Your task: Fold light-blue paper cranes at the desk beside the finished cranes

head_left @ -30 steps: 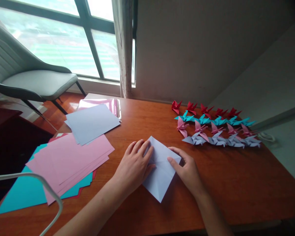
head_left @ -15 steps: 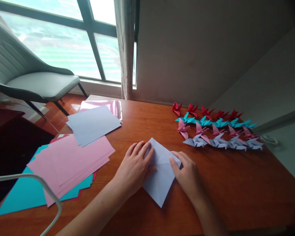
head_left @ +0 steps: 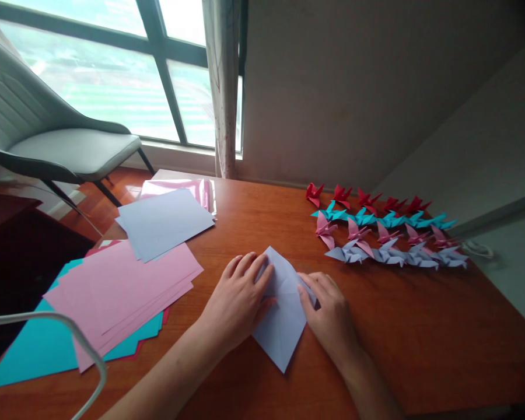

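Note:
A pale lavender square of origami paper lies on the wooden table with one corner toward me, creases crossing its middle. My left hand rests over its left corner, fingers laid out and pressing it down. With thumb and fingers, my right hand pinches the right corner, which bends up off the table. To the right stand rows of folded paper cranes: red, turquoise, pink and pale lavender.
At left lie pale lavender sheets on pink sheets, with turquoise sheets and red edges beneath. A clear plastic packet sits behind them. A white cable curves at front left. A chair stands by the window.
My right hand has moved slightly left, bringing the paper's right corner inward and bending it up. My left hand stays in place on the paper.

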Tool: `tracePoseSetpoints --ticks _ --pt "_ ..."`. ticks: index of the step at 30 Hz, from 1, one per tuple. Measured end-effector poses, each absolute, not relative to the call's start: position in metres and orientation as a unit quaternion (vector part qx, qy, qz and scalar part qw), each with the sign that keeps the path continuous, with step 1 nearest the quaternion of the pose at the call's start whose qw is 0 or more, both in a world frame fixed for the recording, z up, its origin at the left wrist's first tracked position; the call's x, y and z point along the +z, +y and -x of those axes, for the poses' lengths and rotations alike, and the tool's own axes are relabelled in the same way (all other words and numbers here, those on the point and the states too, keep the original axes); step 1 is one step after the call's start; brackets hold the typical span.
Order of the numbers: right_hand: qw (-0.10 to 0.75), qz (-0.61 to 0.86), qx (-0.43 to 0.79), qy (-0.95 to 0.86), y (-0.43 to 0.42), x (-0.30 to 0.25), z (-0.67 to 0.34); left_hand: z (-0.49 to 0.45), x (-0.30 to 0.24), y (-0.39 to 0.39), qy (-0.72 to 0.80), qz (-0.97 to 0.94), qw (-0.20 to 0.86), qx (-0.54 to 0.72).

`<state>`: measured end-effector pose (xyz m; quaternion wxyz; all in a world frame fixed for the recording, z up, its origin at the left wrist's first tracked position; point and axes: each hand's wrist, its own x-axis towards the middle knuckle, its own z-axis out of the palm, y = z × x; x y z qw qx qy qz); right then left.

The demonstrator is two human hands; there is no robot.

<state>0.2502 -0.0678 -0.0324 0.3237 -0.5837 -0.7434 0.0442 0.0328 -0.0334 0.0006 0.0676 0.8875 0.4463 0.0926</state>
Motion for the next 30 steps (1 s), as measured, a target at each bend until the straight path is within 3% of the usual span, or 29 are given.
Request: tracePoseSetpoints --ticks 30 --pt "0.245 0.557 0.016 -0.794 -0.078 -0.029 -0.246 -0.032 0.008 -0.021 0.481 -0.872 0.018 0.093"
